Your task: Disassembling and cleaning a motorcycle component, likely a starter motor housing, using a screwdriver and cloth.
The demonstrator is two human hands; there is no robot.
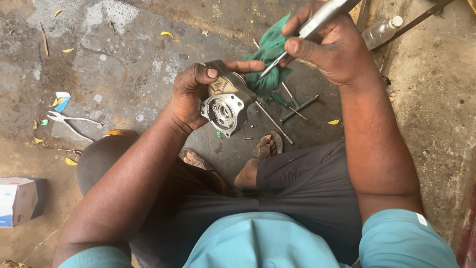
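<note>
Here, head view: a seated person works over a stained concrete floor (124,59), knees apart, sandalled feet below the hands.
Left hand: the left hand (191,94) is clamped around a grey metal housing (225,101), thumb over its top, fingers wrapped behind, round open face turned toward the camera.
Right hand: the right hand (332,47) is closed on a slim metal tool (317,22), pinched between thumb and fingers; its thin tip points down-left toward the housing's top edge, close to the left fingertips, contact impossible to judge.
Housing's place: held in the air above the floor's middle, just left of a green cloth (270,54).
Floor, centre: screwdrivers with green handles (292,104) and a long metal rod (272,120) lie beside the cloth, near the feet.
Floor, left edge: pale pliers (67,120) lie well apart from the hands; a small cardboard box (17,201) sits toward the lower left corner.
Floor, upper right: a clear plastic bottle (379,31) lies beside a dark metal frame.
</note>
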